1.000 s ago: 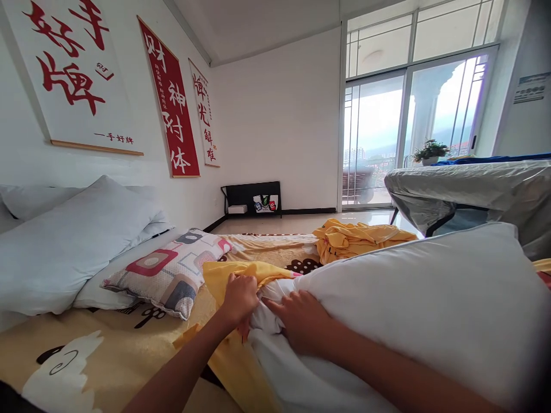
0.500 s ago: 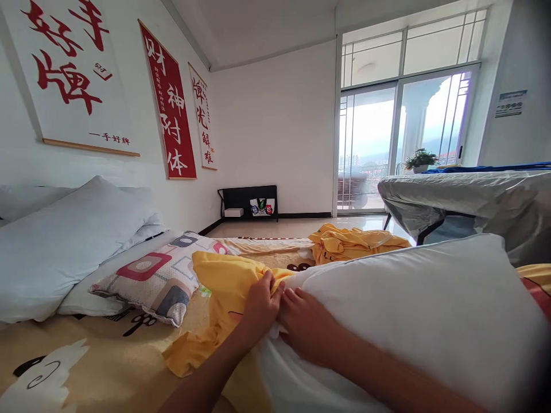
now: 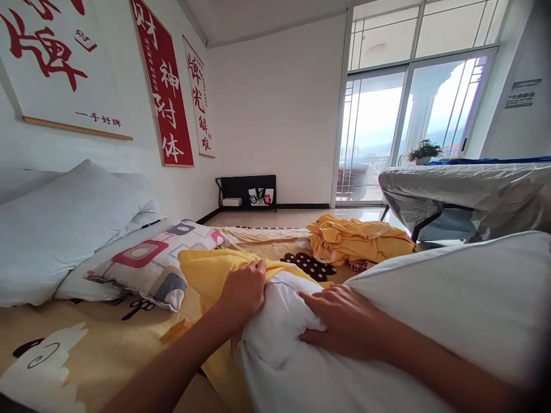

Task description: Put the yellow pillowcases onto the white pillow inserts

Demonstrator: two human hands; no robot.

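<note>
A large white pillow (image 3: 456, 292) lies across the right foreground, one end of it inside the mouth of a yellow pillowcase (image 3: 215, 267). My left hand (image 3: 245, 292) is closed on the pillowcase's edge, beside the bunched white end. Gripping the white pillow farther right is my right hand (image 3: 344, 324), with its thumb and fingers pinching a fold of the fabric. Between the two hands the white cloth bulges up. The hidden part of the pillow inside the yellow case cannot be seen.
A patterned cushion (image 3: 150, 261) and white pillows (image 3: 77, 223) rest on the left of the printed bedspread (image 3: 129, 355). Crumpled yellow cloth (image 3: 361, 238) lies at the bed's far side. A plastic-covered table (image 3: 469, 186) stands right, and a low black rack (image 3: 247, 189) is by the wall.
My right hand has moved right, away from the left, and now holds the pillow itself. My left hand has shifted slightly left with the pillowcase edge. More white fabric shows between them.
</note>
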